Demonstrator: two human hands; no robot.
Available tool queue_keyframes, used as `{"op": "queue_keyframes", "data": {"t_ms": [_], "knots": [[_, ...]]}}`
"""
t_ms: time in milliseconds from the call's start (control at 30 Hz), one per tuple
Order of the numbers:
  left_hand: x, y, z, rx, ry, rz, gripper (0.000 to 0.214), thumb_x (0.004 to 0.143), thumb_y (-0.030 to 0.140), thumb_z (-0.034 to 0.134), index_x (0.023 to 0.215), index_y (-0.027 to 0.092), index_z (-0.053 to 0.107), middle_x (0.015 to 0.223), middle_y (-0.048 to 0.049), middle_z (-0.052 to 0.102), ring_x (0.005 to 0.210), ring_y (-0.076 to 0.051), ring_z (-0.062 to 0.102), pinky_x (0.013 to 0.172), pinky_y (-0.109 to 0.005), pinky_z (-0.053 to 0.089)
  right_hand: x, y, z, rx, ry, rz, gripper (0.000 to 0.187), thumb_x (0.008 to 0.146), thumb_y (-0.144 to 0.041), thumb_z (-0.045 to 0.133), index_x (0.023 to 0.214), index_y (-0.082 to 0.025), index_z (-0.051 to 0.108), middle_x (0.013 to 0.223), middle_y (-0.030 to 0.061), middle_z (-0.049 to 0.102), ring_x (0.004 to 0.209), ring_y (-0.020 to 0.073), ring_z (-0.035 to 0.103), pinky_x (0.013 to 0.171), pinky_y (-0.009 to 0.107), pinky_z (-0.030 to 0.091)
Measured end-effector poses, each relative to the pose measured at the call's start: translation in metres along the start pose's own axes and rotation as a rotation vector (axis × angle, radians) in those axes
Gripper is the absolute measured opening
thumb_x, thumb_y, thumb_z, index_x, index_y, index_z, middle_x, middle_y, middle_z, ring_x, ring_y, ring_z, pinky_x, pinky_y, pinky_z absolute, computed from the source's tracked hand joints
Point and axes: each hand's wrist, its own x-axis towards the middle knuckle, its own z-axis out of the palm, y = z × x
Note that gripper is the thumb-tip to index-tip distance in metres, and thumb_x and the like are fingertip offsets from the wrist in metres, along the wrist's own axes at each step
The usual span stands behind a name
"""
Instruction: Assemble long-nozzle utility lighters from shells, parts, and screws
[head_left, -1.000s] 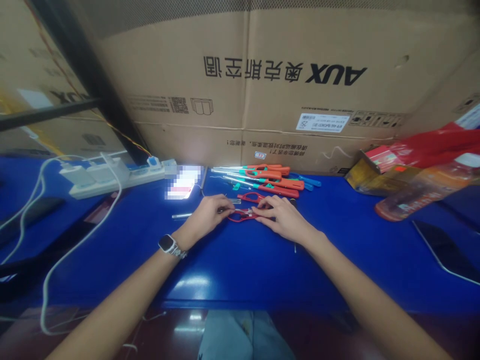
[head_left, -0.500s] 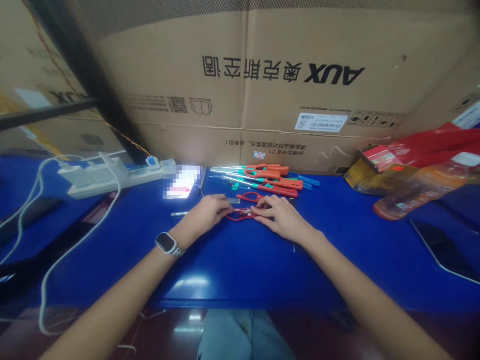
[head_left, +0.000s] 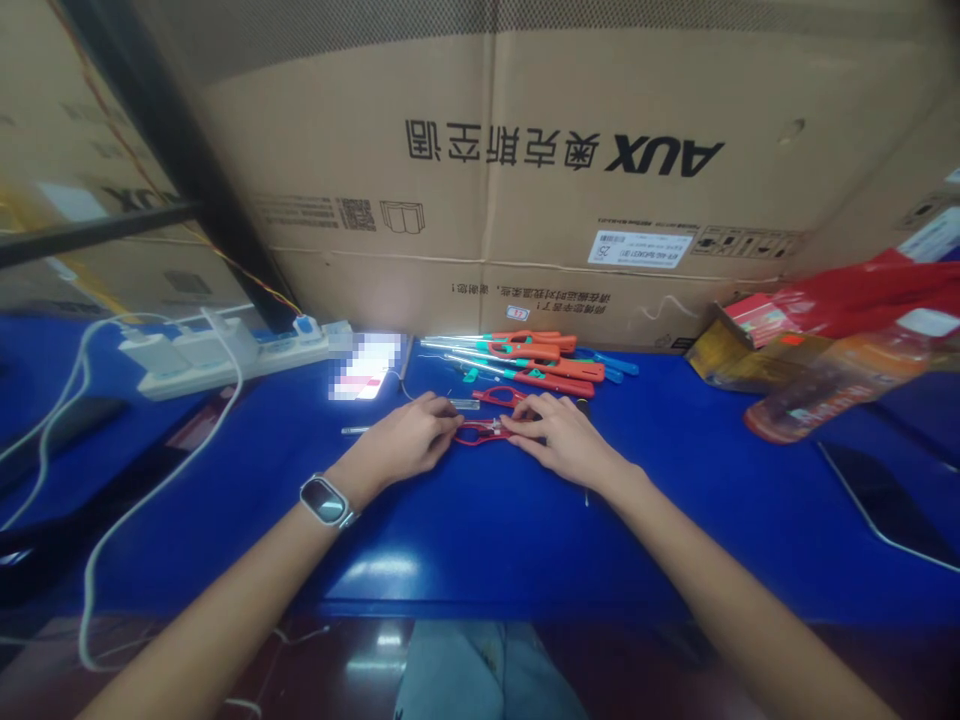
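Observation:
An opened red lighter casing lies low over the blue table between my hands, with small pale and metal parts in it. My left hand, a watch at its wrist, has thumb and fingers pinched at the casing's left end. From the other side, my right hand pinches near the casing's right end, its fingertips hiding part of it. Just behind lies another red casing half, beside a small clear piece. A thin metal tube rests left of my left hand.
Several long orange and red lighters lie behind my hands, with blue-handled tools beside them. A lit phone and a power strip are left. A bottle and dark phone are right. A cardboard box stands behind.
My left hand and wrist have shifted slightly left and down, and the wrist has turned a little. My right hand has stayed nearly still at the casing.

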Motion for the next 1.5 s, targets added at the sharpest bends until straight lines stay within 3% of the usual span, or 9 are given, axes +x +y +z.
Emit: {"op": "queue_keyframes", "data": {"t_ms": [200, 333, 467, 567, 733, 967, 1100, 1333, 1500], "knots": [[-0.001, 0.008, -0.001, 0.058, 0.054, -0.020, 0.032, 0.100, 0.027, 0.043, 0.116, 0.015, 0.068, 0.114, -0.0125, 0.065, 0.105, -0.025, 0.058, 0.096, -0.043, 0.048, 0.000, 0.000, 0.000, 0.011, -0.011, -0.005, 0.030, 0.097, -0.034, 0.056, 0.123, -0.028, 0.069, 0.115, 0.0081, 0.065, 0.104, 0.0235, 0.057, 0.083, 0.038, 0.041], [0.002, 0.026, 0.003, 0.134, 0.082, 0.001, 0.034, 0.099, 0.023, 0.043, 0.126, 0.015, 0.061, 0.118, -0.0130, 0.063, 0.113, -0.027, 0.054, 0.098, -0.046, 0.046, 0.000, -0.001, 0.000, 0.017, -0.004, -0.012, 0.029, 0.097, -0.035, 0.055, 0.122, -0.027, 0.070, 0.114, 0.0079, 0.066, 0.103, 0.0229, 0.057, 0.084, 0.038, 0.041], [0.001, 0.041, 0.010, 0.169, 0.018, 0.000, 0.036, 0.096, 0.016, 0.044, 0.128, 0.010, 0.060, 0.115, -0.0145, 0.065, 0.108, -0.028, 0.059, 0.094, -0.044, 0.050, 0.000, -0.002, -0.002, 0.026, -0.003, -0.007, 0.030, 0.098, -0.035, 0.054, 0.122, -0.027, 0.070, 0.112, 0.0080, 0.066, 0.103, 0.0225, 0.056, 0.085, 0.037, 0.041], [-0.002, 0.045, 0.013, 0.164, 0.035, -0.004, 0.036, 0.096, 0.013, 0.044, 0.129, 0.009, 0.059, 0.117, -0.0147, 0.067, 0.107, -0.026, 0.062, 0.095, -0.043, 0.052, 0.000, -0.002, -0.002, 0.028, -0.005, -0.007, 0.029, 0.098, -0.035, 0.055, 0.122, -0.028, 0.070, 0.112, 0.0082, 0.066, 0.103, 0.0225, 0.056, 0.085, 0.037, 0.041], [-0.006, 0.042, 0.014, 0.117, 0.112, -0.007, 0.034, 0.098, 0.017, 0.044, 0.125, 0.009, 0.062, 0.119, -0.0140, 0.070, 0.112, -0.026, 0.061, 0.097, -0.042, 0.052, 0.000, -0.001, -0.001, 0.032, -0.004, -0.011, 0.029, 0.098, -0.035, 0.055, 0.121, -0.027, 0.070, 0.112, 0.0080, 0.066, 0.104, 0.0226, 0.057, 0.086, 0.038, 0.041], [-0.005, 0.035, 0.010, 0.123, 0.164, 0.002, 0.031, 0.101, 0.023, 0.041, 0.109, 0.013, 0.069, 0.101, -0.0109, 0.074, 0.093, -0.023, 0.062, 0.086, -0.040, 0.054, 0.001, 0.001, 0.000, 0.035, -0.009, -0.015, 0.028, 0.097, -0.034, 0.056, 0.121, -0.028, 0.070, 0.113, 0.0084, 0.065, 0.104, 0.0228, 0.057, 0.085, 0.038, 0.041], [0.003, 0.023, 0.005, 0.035, 0.147, -0.031, 0.031, 0.102, 0.024, 0.042, 0.100, 0.015, 0.071, 0.089, -0.0084, 0.070, 0.087, -0.021, 0.058, 0.082, -0.036, 0.051, 0.001, 0.001, 0.000, 0.040, -0.013, -0.015, 0.028, 0.097, -0.034, 0.056, 0.121, -0.028, 0.070, 0.114, 0.0081, 0.065, 0.104, 0.0227, 0.057, 0.084, 0.037, 0.041], [0.031, 0.002, 0.004, -0.184, 0.032, -0.059, 0.019, 0.094, 0.019, 0.057, 0.096, 0.019, 0.076, 0.094, -0.0069, 0.067, 0.079, -0.016, 0.063, 0.074, -0.028, 0.049, 0.001, -0.002, -0.003, 0.049, -0.013, -0.008, 0.027, 0.097, -0.032, 0.057, 0.120, -0.028, 0.071, 0.112, 0.0080, 0.065, 0.102, 0.0222, 0.056, 0.084, 0.037, 0.041], [0.032, -0.005, 0.007, -0.314, -0.006, -0.046, 0.022, 0.093, 0.018, 0.056, 0.097, 0.020, 0.077, 0.091, -0.0062, 0.067, 0.078, -0.015, 0.064, 0.074, -0.027, 0.050, 0.000, -0.002, -0.003, 0.049, -0.021, -0.003, 0.028, 0.097, -0.033, 0.056, 0.120, -0.029, 0.070, 0.113, 0.0076, 0.065, 0.103, 0.0227, 0.056, 0.083, 0.037, 0.041]]}}
